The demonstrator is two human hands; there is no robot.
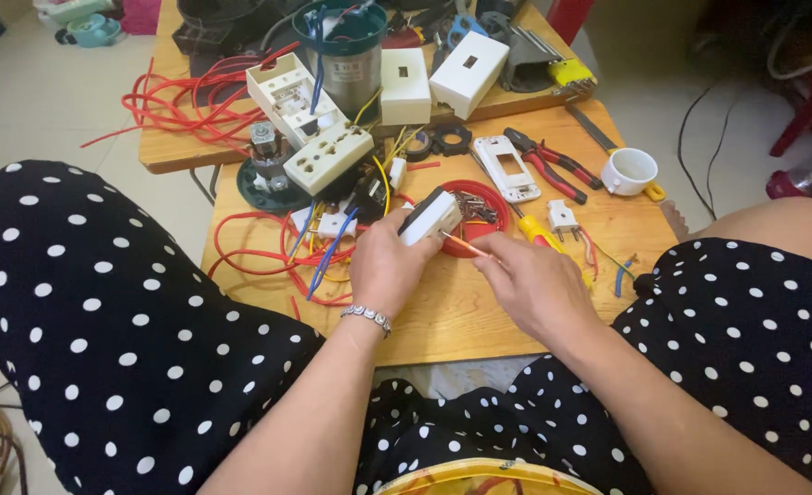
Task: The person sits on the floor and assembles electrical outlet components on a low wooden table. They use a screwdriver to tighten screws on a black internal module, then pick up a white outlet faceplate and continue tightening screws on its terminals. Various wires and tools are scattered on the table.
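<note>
The left hand (385, 266) closes around a small white plastic switch block with a dark back (429, 216), lifting it just above the wooden table (452, 312). Right of that grip, the right hand (536, 282) pinches a thin orange-handled screwdriver (466, 246), tip touching the block. Just beyond sits a round red plastic dish (493, 197).
</note>
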